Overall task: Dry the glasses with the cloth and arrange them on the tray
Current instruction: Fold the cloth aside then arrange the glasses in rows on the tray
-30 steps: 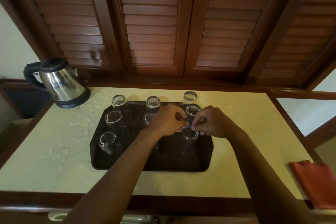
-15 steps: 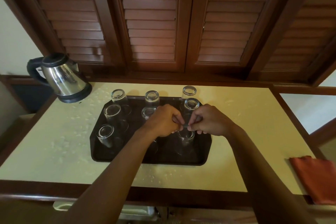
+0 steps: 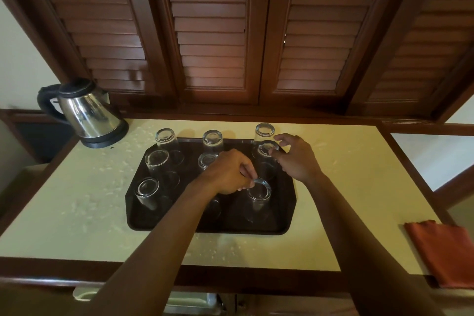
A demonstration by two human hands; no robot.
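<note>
A dark tray (image 3: 288, 213) on the cream counter holds several clear glasses standing upside down in rows. My left hand (image 3: 228, 174) reaches over the tray's middle and pinches the upturned base of the front right glass (image 3: 259, 191). My right hand (image 3: 297, 159) hovers with spread, curved fingers beside the middle right glass (image 3: 266, 149), its thumb at that glass's edge. Behind it, the back right glass (image 3: 264, 131) stands at the tray's rear rim. The orange cloth (image 3: 443, 251) lies folded at the counter's front right, away from both hands.
A steel electric kettle (image 3: 87, 113) stands at the counter's back left. Water droplets speckle the counter (image 3: 77, 202) around the tray. Wooden louvred shutters (image 3: 210, 33) rise right behind the counter, and a wooden edge runs along its front.
My right hand has let go of the front right glass and moved back to the middle right glass. My left hand stays on the front glass. The view has shifted slightly.
</note>
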